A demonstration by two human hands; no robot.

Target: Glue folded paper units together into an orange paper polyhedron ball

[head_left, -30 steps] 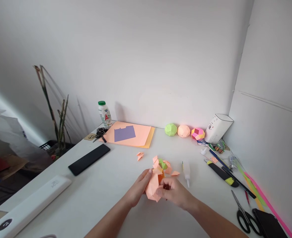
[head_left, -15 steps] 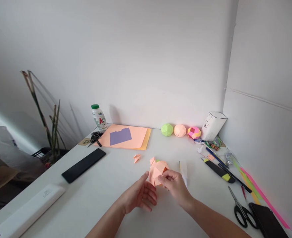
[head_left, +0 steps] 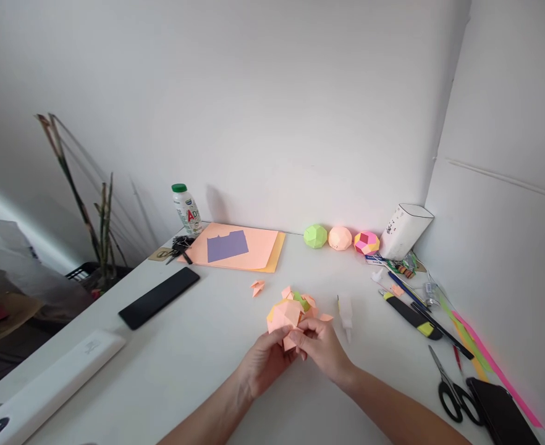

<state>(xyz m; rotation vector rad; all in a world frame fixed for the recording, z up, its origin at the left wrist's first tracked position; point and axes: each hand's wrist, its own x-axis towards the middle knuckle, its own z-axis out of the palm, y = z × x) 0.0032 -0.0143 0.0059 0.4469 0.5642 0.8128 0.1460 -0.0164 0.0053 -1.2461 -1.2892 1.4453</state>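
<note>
Between my hands is a peach paper polyhedron (head_left: 285,314), partly assembled, with green and orange showing inside and loose flaps at its right. My left hand (head_left: 269,361) holds it from below left, thumb on its front face. At its lower right edge, my right hand (head_left: 322,347) pinches a peach flap between thumb and fingers. Several fingertips are hidden behind the paper. A small folded peach paper piece (head_left: 257,287) lies on the table beyond. To the right of my right hand lies a white glue tube (head_left: 345,314), its nozzle pointing toward me.
Finished paper balls in green (head_left: 315,236), peach (head_left: 340,237) and multicolour (head_left: 366,242) line the wall. Peach sheets (head_left: 263,247) carry a purple cutout (head_left: 227,246). A cutter (head_left: 411,315), scissors (head_left: 453,389) and a phone (head_left: 502,408) lie right; a black slab (head_left: 160,298) lies left.
My left hand has closed onto the peach paper shape from an open pose beside it. The shape has turned, showing more green inside, and shifted slightly left. The view has tilted a little.
</note>
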